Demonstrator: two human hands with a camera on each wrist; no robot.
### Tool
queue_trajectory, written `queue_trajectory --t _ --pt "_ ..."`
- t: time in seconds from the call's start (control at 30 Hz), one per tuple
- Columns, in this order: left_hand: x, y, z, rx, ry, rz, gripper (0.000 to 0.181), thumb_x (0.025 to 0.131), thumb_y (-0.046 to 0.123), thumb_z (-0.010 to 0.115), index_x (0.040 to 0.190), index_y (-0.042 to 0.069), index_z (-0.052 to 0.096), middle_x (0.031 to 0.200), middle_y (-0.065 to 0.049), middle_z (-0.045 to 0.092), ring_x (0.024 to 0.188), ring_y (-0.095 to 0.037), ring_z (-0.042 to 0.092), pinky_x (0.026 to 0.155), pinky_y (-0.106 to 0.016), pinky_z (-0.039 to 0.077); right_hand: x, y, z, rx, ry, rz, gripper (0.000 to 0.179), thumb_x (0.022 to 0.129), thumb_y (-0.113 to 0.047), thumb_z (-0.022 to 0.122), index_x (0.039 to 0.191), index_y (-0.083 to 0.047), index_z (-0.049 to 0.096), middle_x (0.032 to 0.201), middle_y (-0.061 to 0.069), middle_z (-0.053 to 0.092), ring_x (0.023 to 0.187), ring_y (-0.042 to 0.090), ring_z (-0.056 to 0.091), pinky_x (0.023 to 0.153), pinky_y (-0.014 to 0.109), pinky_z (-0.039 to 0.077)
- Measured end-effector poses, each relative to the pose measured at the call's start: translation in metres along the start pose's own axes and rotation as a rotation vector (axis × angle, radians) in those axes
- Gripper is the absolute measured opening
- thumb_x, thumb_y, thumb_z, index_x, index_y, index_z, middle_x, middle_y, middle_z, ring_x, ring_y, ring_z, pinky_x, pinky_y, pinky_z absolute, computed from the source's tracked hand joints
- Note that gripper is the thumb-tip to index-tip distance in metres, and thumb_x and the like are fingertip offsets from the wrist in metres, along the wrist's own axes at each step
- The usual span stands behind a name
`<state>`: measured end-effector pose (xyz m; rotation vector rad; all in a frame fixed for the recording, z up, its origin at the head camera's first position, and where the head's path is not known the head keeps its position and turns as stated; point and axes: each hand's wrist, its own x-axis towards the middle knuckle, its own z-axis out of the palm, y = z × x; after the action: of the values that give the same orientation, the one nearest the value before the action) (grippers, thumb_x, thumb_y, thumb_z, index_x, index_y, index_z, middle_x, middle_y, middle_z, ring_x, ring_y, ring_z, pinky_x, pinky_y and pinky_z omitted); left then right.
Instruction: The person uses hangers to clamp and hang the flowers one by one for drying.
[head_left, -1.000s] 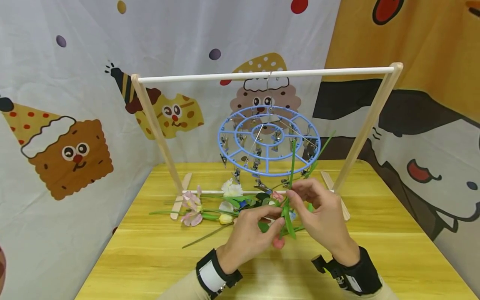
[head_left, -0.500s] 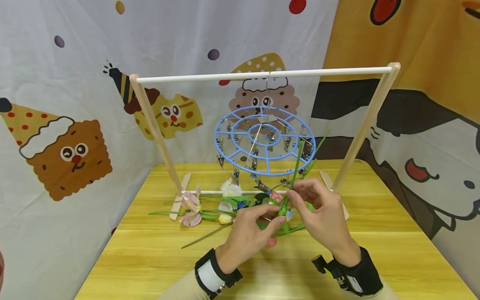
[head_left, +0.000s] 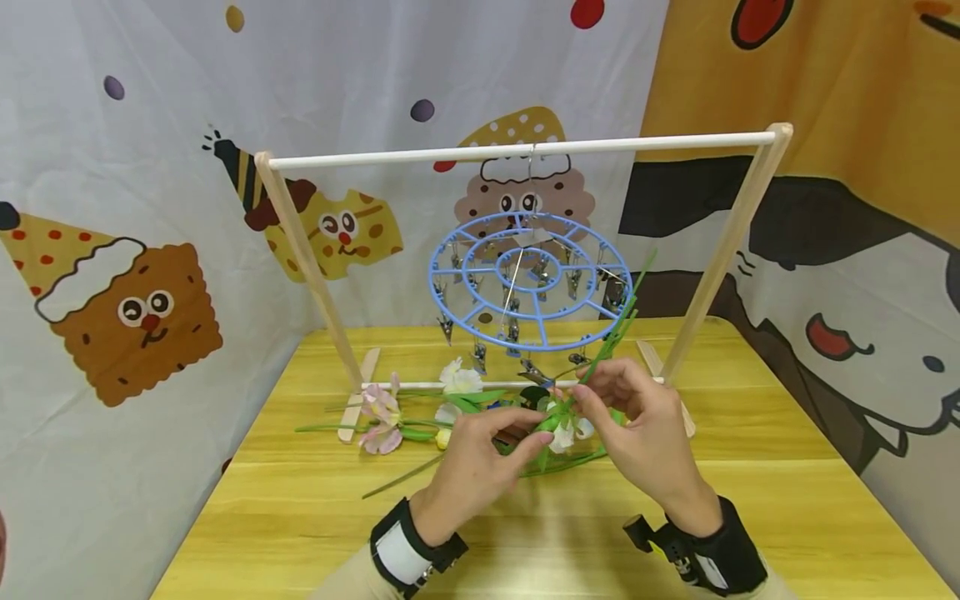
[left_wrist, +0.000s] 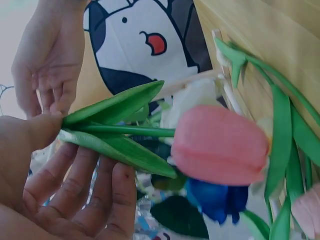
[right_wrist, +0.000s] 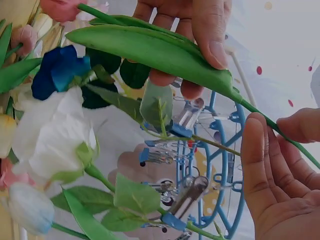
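The left hand pinches 1 pink tulip by its leaves, while the right hand pinches its green stem. The tulip is held above the counter, near a blue clip hanger; a white flower and blue flower show behind.

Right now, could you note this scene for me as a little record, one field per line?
Left hand: pinches the leaves of a pink tulip
Right hand: pinches that flower's stem
Rack: blue, round, with metal clips, hanging from a white bar
Table: wood-grained, with a pale pink flower and others lying on it
Backdrop: cloth printed with cartoon figures
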<state>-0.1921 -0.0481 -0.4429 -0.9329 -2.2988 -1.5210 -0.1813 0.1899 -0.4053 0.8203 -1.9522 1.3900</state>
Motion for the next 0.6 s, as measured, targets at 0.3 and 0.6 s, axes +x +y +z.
queue_trajectory --t 0.3,0.6 --pt "-0.001 -0.013 -0.028 0.045 0.165 0.04 0.017 0.111 0.027 0.085 0.123 0.016 0.089 0.114 0.002 0.09 0.093 -0.014 0.085 0.075 -0.029 0.071 -0.001 0.0 0.01 0.052 0.041 0.046 0.03 0.1 0.022 0.075 0.121 0.001 0.075 0.104 0.019 0.084 0.087 0.011 0.084 0.083 0.023 0.07" --pt "0.016 -0.019 -0.055 0.18 0.436 0.064 0.029 0.106 0.015 0.089 0.131 0.004 0.079 0.119 -0.015 0.086 0.09 -0.023 0.085 0.077 -0.03 0.072 0.003 -0.001 0.017 0.087 0.058 0.055 0.026 0.102 0.021 0.075 0.119 0.001 0.075 0.105 0.019 0.085 0.089 0.013 0.085 0.085 0.025 0.071"
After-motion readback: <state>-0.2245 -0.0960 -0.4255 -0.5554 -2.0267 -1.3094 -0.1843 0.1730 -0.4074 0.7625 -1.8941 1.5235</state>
